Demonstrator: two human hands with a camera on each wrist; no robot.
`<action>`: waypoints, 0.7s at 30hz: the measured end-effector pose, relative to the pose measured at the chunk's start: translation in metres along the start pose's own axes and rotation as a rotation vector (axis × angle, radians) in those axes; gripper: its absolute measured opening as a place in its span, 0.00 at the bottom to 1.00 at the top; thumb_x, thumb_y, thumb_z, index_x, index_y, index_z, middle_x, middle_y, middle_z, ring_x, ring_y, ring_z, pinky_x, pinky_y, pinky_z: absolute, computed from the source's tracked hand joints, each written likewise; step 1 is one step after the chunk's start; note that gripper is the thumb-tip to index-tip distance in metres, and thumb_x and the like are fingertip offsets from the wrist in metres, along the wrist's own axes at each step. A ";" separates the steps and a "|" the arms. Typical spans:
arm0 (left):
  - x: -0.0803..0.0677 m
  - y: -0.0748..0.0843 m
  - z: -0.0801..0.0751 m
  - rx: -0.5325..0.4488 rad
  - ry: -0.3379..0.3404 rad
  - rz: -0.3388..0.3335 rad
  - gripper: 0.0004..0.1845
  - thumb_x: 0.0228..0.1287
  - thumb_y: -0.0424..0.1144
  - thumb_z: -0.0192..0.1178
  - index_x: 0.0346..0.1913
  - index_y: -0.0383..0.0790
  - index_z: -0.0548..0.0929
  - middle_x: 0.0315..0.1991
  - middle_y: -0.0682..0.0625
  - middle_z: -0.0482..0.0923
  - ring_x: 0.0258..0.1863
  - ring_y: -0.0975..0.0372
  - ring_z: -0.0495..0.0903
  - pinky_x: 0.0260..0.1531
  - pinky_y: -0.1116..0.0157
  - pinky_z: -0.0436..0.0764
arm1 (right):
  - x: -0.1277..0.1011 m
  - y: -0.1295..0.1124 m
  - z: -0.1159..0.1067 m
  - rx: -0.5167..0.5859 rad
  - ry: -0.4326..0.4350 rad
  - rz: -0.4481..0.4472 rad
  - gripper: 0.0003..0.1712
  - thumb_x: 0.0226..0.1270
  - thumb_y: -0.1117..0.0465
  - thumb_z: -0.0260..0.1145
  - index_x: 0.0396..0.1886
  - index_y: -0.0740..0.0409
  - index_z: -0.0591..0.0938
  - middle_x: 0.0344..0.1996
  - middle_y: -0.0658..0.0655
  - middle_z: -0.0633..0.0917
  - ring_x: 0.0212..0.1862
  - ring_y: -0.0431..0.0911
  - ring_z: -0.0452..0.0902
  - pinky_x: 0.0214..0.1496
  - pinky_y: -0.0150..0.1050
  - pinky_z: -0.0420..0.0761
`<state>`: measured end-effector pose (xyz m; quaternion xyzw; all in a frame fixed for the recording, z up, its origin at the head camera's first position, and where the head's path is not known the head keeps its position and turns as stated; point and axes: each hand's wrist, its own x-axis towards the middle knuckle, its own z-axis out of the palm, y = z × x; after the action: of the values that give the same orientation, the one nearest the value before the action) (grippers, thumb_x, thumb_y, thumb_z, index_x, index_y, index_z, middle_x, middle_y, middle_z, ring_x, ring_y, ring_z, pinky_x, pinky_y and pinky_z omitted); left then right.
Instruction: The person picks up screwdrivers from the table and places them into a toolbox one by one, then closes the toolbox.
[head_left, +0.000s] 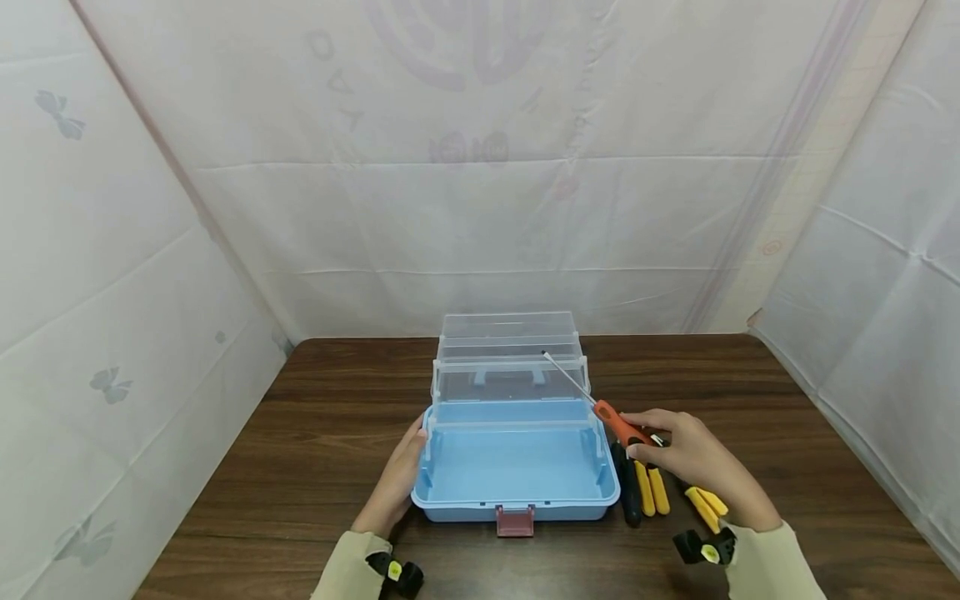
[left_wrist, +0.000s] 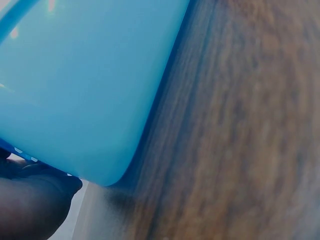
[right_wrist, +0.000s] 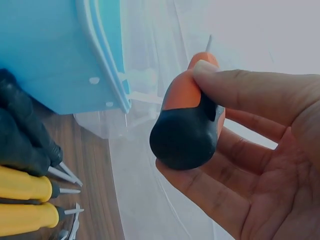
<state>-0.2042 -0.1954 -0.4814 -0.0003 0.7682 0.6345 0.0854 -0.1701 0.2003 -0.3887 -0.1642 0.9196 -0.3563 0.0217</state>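
A light blue plastic toolbox (head_left: 517,467) stands on the table with its clear lid and tiers (head_left: 510,379) raised at the back. My left hand (head_left: 396,483) holds the box's left side at the rim; in the left wrist view part of that hand (left_wrist: 35,202) shows by the box's corner. Beyond the box's right side, my right hand (head_left: 697,458) grips a screwdriver (head_left: 618,425) by its orange and black handle. The slim metal shaft points up and left, overlapping the box's back right corner in the head view. Thumb and fingers pinch the handle (right_wrist: 182,135) in the right wrist view.
Right of the box lie a black-handled tool (head_left: 628,487), yellow-handled tools (head_left: 651,487) and another yellow-handled tool (head_left: 705,507), partly under the right hand. A reddish latch (head_left: 515,522) hangs at the box front. White sheeting (head_left: 480,217) surrounds the wooden table (head_left: 322,450).
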 end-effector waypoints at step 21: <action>0.001 -0.001 0.001 -0.012 -0.009 0.008 0.29 0.79 0.50 0.31 0.77 0.45 0.47 0.77 0.39 0.44 0.75 0.42 0.45 0.69 0.40 0.50 | 0.018 -0.014 0.005 0.045 -0.147 -0.080 0.23 0.61 0.58 0.69 0.56 0.60 0.81 0.48 0.58 0.83 0.35 0.41 0.69 0.30 0.31 0.72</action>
<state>-0.2048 -0.1949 -0.4825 0.0050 0.7641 0.6393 0.0863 -0.1826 0.1817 -0.3816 -0.2260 0.9000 -0.3643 0.0788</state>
